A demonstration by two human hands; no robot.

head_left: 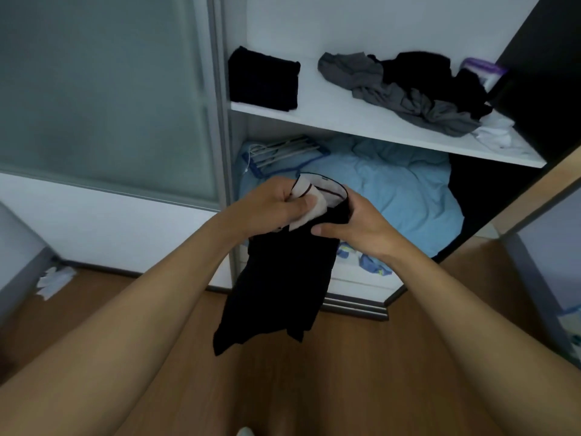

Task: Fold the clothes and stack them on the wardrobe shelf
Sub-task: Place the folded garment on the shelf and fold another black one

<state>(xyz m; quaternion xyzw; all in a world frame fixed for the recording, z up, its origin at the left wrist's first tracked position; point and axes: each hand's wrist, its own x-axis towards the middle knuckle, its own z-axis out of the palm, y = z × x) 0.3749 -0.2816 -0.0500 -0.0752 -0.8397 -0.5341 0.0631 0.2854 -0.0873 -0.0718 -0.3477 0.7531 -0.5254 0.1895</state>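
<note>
Wooden flooring (361,372) ran up to an open white wardrobe, its frosted sliding door (103,89) pushed to the left. On the white shelf (330,118) a folded black stack (263,78) sat at the left end, well apart from a loose heap of grey clothes (396,92) and black clothes (440,77) at the right, with a white garment (496,135) at the heap's near edge and a purple-edged plastic bag (485,69) behind it. Below the shelf lay rumpled light blue bedding (386,193) with a bundle of hangers (283,151) resting on its left side. White crumpled cloth (55,280) lay on the floor at far left.

In front of the lower compartment, both hands held a black garment (276,294) up in the air by its top. The left hand (270,206) was closed, pinching a white inner lining (311,202) at the waistband, and the right hand (352,228) gripped the black fabric just beside it, thumb pressed across the front. The garment's body hung down unfolded above the floor, covering part of the wardrobe's bottom rail (355,306).
</note>
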